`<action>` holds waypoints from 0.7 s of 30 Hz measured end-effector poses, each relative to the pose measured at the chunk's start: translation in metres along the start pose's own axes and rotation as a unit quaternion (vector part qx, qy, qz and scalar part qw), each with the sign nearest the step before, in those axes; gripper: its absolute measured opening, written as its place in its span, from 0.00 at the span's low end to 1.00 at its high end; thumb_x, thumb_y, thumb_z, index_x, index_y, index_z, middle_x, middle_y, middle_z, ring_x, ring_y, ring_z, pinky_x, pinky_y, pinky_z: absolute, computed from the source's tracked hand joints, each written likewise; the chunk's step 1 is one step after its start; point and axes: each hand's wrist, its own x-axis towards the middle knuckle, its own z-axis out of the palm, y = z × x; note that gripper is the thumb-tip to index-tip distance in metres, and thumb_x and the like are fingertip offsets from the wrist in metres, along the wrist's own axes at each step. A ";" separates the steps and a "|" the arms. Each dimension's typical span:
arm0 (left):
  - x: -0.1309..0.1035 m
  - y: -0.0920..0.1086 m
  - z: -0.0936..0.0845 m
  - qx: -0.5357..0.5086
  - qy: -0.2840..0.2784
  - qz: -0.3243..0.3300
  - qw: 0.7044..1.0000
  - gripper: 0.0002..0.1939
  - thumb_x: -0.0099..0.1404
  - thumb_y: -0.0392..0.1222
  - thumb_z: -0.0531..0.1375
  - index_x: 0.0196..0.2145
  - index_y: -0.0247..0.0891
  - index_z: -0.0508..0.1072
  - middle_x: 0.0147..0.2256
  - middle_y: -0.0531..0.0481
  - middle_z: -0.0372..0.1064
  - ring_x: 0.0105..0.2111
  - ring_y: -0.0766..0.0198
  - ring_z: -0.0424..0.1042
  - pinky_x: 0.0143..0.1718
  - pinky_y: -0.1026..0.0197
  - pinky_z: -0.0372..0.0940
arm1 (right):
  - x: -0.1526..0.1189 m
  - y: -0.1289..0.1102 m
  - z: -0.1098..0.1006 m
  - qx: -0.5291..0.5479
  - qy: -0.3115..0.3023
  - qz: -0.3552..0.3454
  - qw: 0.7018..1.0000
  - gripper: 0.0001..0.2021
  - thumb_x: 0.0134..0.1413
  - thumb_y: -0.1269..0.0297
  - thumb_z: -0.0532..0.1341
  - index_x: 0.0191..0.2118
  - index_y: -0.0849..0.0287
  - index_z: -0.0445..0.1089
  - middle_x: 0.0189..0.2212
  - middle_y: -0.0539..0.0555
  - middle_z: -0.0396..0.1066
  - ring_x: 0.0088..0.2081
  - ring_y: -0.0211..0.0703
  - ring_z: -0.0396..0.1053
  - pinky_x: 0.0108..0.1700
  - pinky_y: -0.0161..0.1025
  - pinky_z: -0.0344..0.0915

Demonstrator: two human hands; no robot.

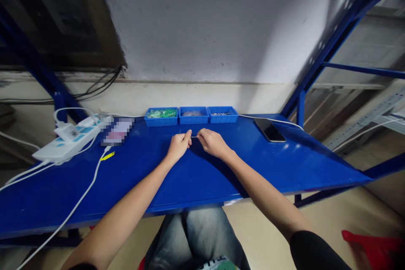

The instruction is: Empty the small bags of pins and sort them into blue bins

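Over the middle of the blue table (pixel 196 181), my left hand (pixel 179 147) and my right hand (pixel 212 141) face each other with fingers closed in a pinch. A thin, pale, rod-like piece (pixel 194 136) spans the small gap between the fingertips, one end in each hand. Its ends are hidden by the fingers, and it is too small to name. Just beyond the hands stand three blue bins in a row: the left bin (pixel 161 122) has green and clear pieces, the middle bin (pixel 194 120) pale pinkish pieces, the right bin (pixel 223 120) small shiny metallic pieces.
A white power strip (pixel 68 141) with plugs and cables lies at the left, beside a blurred-out device (pixel 117 132) on a white cable (pixel 91 181) with a yellow tag. To the right lies a black phone (pixel 270 130). Blue frame posts flank the table; a wall closes the back.
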 end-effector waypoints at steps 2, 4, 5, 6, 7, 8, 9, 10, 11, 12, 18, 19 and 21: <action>0.001 -0.003 0.001 -0.025 -0.046 -0.010 0.999 0.32 0.65 0.60 0.40 0.20 0.36 0.71 0.15 0.51 0.66 0.18 0.66 0.66 0.25 0.64 0.60 | 0.002 0.003 -0.007 -0.010 0.021 0.043 0.999 0.09 0.63 0.65 0.46 0.38 0.59 0.61 0.30 0.56 0.69 0.31 0.43 0.67 0.34 0.37 0.58; 0.002 -0.006 0.002 -0.036 -0.097 -0.008 0.995 0.35 0.66 0.60 0.37 0.26 0.36 0.75 0.18 0.50 0.69 0.20 0.64 0.67 0.27 0.64 0.61 | 0.003 0.007 -0.019 0.003 0.107 0.095 0.990 0.09 0.63 0.64 0.45 0.40 0.59 0.59 0.27 0.54 0.68 0.28 0.43 0.67 0.32 0.38 0.59; 0.002 -0.006 0.002 -0.028 -0.117 -0.002 0.993 0.35 0.66 0.60 0.37 0.28 0.36 0.76 0.19 0.49 0.70 0.22 0.63 0.69 0.28 0.63 0.62 | 0.003 0.008 -0.027 0.019 0.180 0.115 0.977 0.09 0.63 0.64 0.44 0.40 0.59 0.58 0.25 0.53 0.67 0.26 0.43 0.66 0.31 0.38 0.60; 0.002 -0.007 0.001 -0.011 -0.131 0.009 0.991 0.35 0.66 0.60 0.37 0.29 0.37 0.77 0.21 0.49 0.71 0.24 0.62 0.70 0.29 0.63 0.62 | 0.001 0.007 -0.037 0.036 0.266 0.121 0.956 0.10 0.64 0.63 0.43 0.39 0.58 0.57 0.24 0.52 0.65 0.25 0.42 0.66 0.31 0.38 0.61; 0.001 -0.006 0.001 0.013 -0.142 0.021 0.990 0.34 0.66 0.60 0.37 0.31 0.38 0.77 0.23 0.49 0.72 0.26 0.61 0.71 0.30 0.62 0.62 | -0.001 0.004 -0.048 0.054 0.362 0.114 0.924 0.10 0.64 0.62 0.41 0.39 0.57 0.56 0.22 0.51 0.63 0.24 0.41 0.65 0.30 0.38 0.61; 0.000 -0.005 0.000 0.038 -0.150 0.033 0.987 0.33 0.66 0.59 0.38 0.31 0.39 0.77 0.24 0.49 0.73 0.28 0.60 0.72 0.31 0.62 0.62 | -0.005 -0.002 -0.059 0.068 0.453 0.087 0.884 0.12 0.65 0.61 0.39 0.37 0.56 0.55 0.21 0.50 0.61 0.23 0.41 0.65 0.29 0.39 0.62; -0.001 -0.003 0.000 0.060 -0.158 0.044 0.985 0.32 0.66 0.59 0.38 0.32 0.40 0.77 0.25 0.49 0.73 0.29 0.60 0.72 0.32 0.62 0.61 | -0.009 -0.009 -0.071 0.073 0.528 0.044 0.845 0.13 0.65 0.60 0.36 0.35 0.54 0.54 0.20 0.48 0.58 0.22 0.40 0.63 0.28 0.39 0.62; -0.002 -0.002 -0.001 0.077 -0.163 0.053 0.982 0.31 0.66 0.59 0.39 0.32 0.40 0.77 0.26 0.49 0.74 0.30 0.59 0.72 0.32 0.62 0.61 | -0.014 -0.017 -0.083 0.078 0.593 0.009 0.802 0.13 0.65 0.59 0.36 0.36 0.53 0.53 0.20 0.47 0.56 0.21 0.40 0.62 0.26 0.39 0.62; -0.003 0.000 -0.002 0.088 -0.169 0.061 0.980 0.29 0.66 0.58 0.40 0.32 0.41 0.76 0.27 0.50 0.74 0.30 0.59 0.72 0.32 0.62 0.61 | -0.018 -0.026 -0.094 0.079 0.633 -0.031 0.769 0.10 0.64 0.58 0.37 0.38 0.51 0.52 0.21 0.46 0.55 0.20 0.39 0.61 0.25 0.39 0.62; -0.003 0.001 -0.003 0.093 -0.175 0.069 0.978 0.28 0.66 0.58 0.42 0.32 0.41 0.76 0.28 0.50 0.74 0.31 0.59 0.72 0.32 0.63 0.60 | -0.022 -0.034 -0.104 0.066 0.670 -0.050 0.738 0.09 0.64 0.58 0.38 0.42 0.48 0.51 0.22 0.46 0.55 0.19 0.39 0.60 0.23 0.38 0.62; -0.004 0.003 -0.003 0.102 -0.190 0.092 0.972 0.19 0.64 0.52 0.47 0.34 0.42 0.75 0.33 0.48 0.75 0.34 0.58 0.72 0.33 0.63 0.60 | -0.009 -0.013 -0.105 0.055 0.647 0.069 0.757 0.18 0.64 0.59 0.29 0.53 0.50 0.46 0.28 0.51 0.60 0.25 0.41 0.65 0.31 0.42 0.64; -0.004 0.002 -0.003 0.103 -0.189 0.091 0.972 0.19 0.64 0.51 0.48 0.34 0.42 0.75 0.34 0.48 0.75 0.34 0.58 0.72 0.33 0.63 0.60 | -0.002 0.001 -0.095 0.057 0.614 0.099 0.781 0.18 0.64 0.59 0.32 0.53 0.57 0.49 0.28 0.53 0.62 0.27 0.43 0.67 0.33 0.43 0.64; -0.004 0.001 -0.004 0.104 -0.187 0.090 0.973 0.18 0.64 0.50 0.48 0.36 0.41 0.75 0.34 0.48 0.75 0.33 0.58 0.72 0.33 0.62 0.60 | 0.011 0.029 -0.069 0.038 0.369 0.299 0.879 0.19 0.64 0.61 0.35 0.53 0.64 0.52 0.33 0.60 0.67 0.36 0.48 0.69 0.40 0.45 0.63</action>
